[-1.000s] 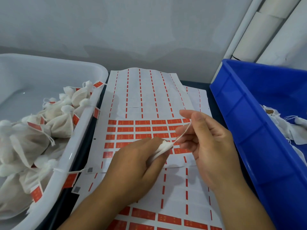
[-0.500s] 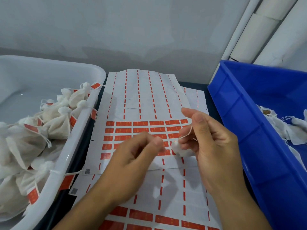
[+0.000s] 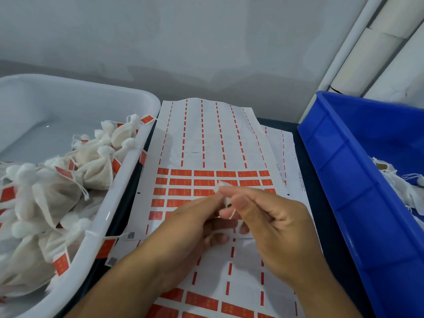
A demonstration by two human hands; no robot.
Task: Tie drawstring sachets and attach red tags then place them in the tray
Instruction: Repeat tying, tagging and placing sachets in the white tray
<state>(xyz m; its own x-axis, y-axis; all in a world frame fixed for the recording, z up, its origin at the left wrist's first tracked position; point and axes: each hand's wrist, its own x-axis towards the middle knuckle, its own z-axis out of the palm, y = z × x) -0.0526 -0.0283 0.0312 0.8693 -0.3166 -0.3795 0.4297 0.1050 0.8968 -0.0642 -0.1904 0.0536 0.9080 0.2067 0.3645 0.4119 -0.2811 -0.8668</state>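
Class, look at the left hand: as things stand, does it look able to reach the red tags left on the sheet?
Probably yes. The left hand hovers right over the red tags with nothing between, but its fingers pinch a small white sachet together with the right hand.

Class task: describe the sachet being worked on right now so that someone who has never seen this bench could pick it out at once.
Start at the white label sheet with rows of red tags, lying between the white tray and the blue bin. Above it, the left hand and right hand meet, pinching a small white sachet and its string. Unlike the tray's tagged sachets, it shows no red tag.
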